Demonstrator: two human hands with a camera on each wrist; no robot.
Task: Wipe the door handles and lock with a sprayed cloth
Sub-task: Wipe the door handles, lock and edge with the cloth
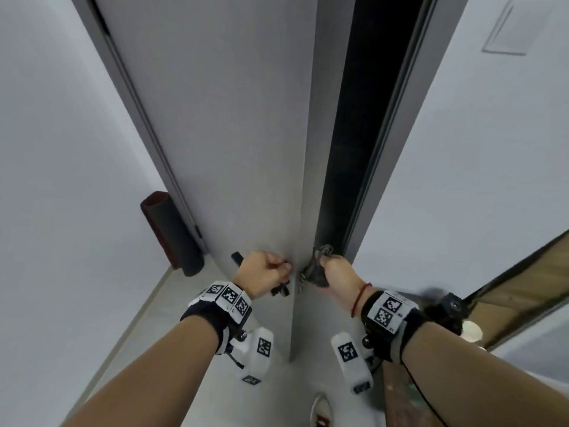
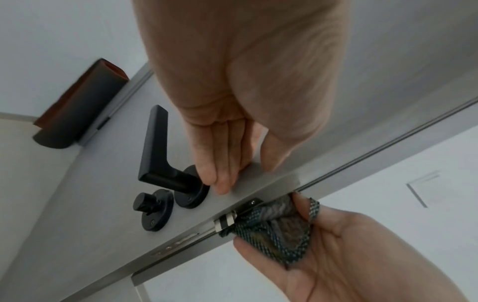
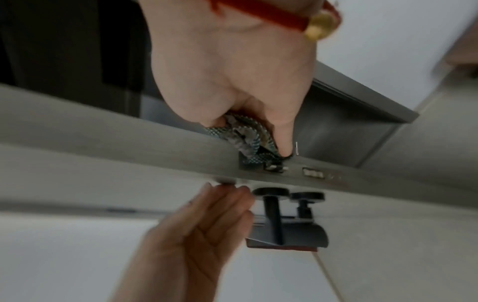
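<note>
Door edge at mid-wipe, three views. Your right hand (image 1: 334, 268) grasped a crumpled dark green woven cloth (image 2: 278, 228), fingers and thumb curled round it, and pressed it against the narrow edge of the pale grey door (image 1: 215, 134), over the metal latch plate (image 2: 227, 219) at the height of the handles. In the right wrist view the thumb bore down on the cloth directly above the latch bolt (image 3: 275, 168).

Your left hand (image 2: 232, 114) lay released, with straight fingers (image 2: 214, 175) touching the door face just beside the round black rosette (image 2: 192, 194) of the matte black lever handle (image 2: 155, 147). From that rosette the lever bar ran toward 11 o'clock in the left wrist view. The black thumb-turn lock (image 2: 145, 201) on its own round plate sat touching-close at 8 o'clock from the rosette, untouched by either hand.

In the head view the cloth lay at 3 o'clock from the left hand, across the door's edge. A dark cylindrical door stop with a reddish end (image 1: 167, 229) stood on the white wall at 10 o'clock from the handle. A red cord bracelet (image 1: 358, 298) circled your right wrist.
</note>
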